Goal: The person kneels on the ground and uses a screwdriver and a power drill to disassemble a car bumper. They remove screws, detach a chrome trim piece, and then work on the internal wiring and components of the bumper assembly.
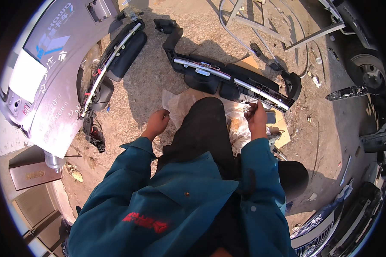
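Observation:
A truck side-mirror assembly (pixel 227 78), with black housings and a silver tube along it, lies on the ground beyond my knee. Thin wires run along its tube. My right hand (pixel 257 120) is at its near edge, towards the right end, with fingers pinched together. A thin dark piece shows by those fingertips, too small to name. Lower left of the assembly, my left hand (pixel 158 122) is closed above the ground. A small dark spot shows at its fingers, and I cannot make out what they hold.
Clear plastic wrapping (pixel 238 128) and cardboard (pixel 281 128) lie under and beside the assembly. A second mirror assembly (pixel 126 53) lies to the left, beside a large silver panel (pixel 51 103). A metal frame (pixel 266 28) stands far right; a wheel (pixel 368 73) is at the right edge.

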Tool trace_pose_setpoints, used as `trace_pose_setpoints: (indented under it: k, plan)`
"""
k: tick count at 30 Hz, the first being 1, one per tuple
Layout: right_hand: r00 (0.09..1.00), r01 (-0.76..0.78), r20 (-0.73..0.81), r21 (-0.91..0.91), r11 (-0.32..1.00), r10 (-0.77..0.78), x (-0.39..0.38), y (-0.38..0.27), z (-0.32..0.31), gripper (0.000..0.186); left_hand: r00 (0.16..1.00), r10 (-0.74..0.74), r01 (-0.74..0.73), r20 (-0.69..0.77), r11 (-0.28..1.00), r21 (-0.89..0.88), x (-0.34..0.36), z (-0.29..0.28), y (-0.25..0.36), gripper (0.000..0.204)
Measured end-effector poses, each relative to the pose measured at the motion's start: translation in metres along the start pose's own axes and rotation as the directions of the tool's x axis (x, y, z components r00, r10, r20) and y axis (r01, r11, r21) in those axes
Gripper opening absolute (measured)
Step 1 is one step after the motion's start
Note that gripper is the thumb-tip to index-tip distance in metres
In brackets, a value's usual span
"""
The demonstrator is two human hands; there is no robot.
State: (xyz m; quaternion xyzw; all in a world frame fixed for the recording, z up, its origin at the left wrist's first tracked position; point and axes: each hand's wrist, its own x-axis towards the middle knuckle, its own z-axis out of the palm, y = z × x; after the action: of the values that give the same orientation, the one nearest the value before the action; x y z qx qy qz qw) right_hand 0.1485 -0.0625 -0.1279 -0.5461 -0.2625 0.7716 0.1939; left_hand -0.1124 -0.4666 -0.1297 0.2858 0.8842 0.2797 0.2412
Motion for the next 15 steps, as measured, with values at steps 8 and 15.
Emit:
trace_pose_setpoints:
  k: [8, 15]
  plan:
    - [0.947, 0.096, -0.318, 0.411, 0.906, 0.043, 0.011, 0.037, -0.03, 0.042, 0.984, 0.129, -0.12, 0.124, 0.99, -0.08, 0.009, -0.004, 0.076, 0.027]
    - [0.977, -0.082, -0.165, 0.306, 0.948, 0.138, 0.017, 0.107, -0.007, 0.032, 0.882, 0.438, -0.427, 0.174, 0.899, -0.097, 0.076, 0.012, 0.228, 0.025]
